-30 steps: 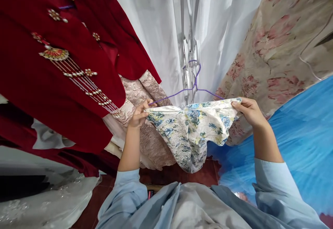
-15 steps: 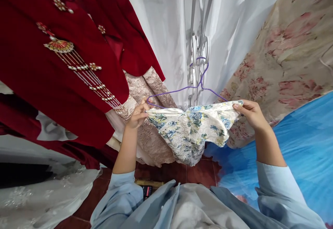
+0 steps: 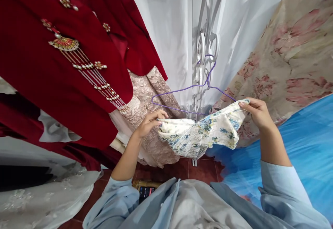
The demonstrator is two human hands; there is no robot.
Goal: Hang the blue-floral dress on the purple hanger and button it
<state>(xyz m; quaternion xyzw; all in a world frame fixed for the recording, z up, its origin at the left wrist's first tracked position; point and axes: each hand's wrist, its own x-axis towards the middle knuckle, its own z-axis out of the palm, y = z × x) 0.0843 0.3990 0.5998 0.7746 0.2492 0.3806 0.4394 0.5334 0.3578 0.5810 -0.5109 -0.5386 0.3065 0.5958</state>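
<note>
A white garment with blue and yellow flowers (image 3: 203,132) is stretched between my two hands. My left hand (image 3: 151,122) pinches its left upper corner, and that side folds inward. At the opposite upper corner, my right hand (image 3: 256,111) is closed with the thumb on top of the cloth. Behind the garment a purple wire hanger (image 3: 182,89) hangs by its hook from a white metal rack (image 3: 201,48). The hanger's left end is bare; its right end passes behind the cloth near my right hand.
At left hang a dark red velvet garment (image 3: 85,41) with beaded tassels and a pink brocade one (image 3: 149,90). Floral beige fabric (image 3: 283,59) and a blue tulle skirt (image 3: 301,142) are on the right. A phone (image 3: 146,191) lies low, above the reddish tiled floor (image 3: 179,168).
My left hand has moved inward and slightly down with its corner, off the hanger's left end, which now shows bare. The garment's left side has folded. The view has shifted a little.
</note>
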